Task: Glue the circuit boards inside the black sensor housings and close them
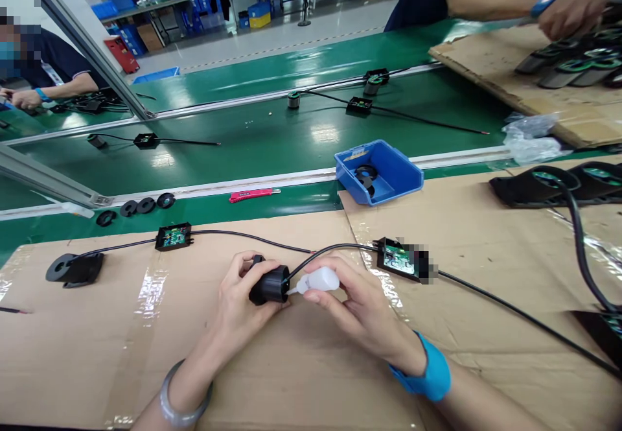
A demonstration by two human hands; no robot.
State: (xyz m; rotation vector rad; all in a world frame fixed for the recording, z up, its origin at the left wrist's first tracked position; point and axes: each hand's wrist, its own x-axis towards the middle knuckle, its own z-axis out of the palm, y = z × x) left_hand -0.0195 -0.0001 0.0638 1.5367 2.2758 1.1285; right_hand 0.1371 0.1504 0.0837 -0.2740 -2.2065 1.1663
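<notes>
My left hand (245, 295) is closed around a black cylindrical housing (273, 284), tilted so that its end faces right. Between the fingers of my right hand (357, 301) is a small white squeeze bottle (321, 280); its thin nozzle meets or nearly meets the rim of the housing. From the housing a black cable (330, 247) runs right to an open black box with a green circuit board (401, 259). A second cable leaves that box toward the lower right. Whatever leaves the nozzle is too small to see.
Left on the cardboard (72, 353) lie another black housing (78, 269) and a wired circuit box (173, 236). Behind are black rings (146, 205), a pink cutter (253, 195) and a blue bin (381, 175). A co-worker's hand (573, 13) handles metal cylinders at upper right.
</notes>
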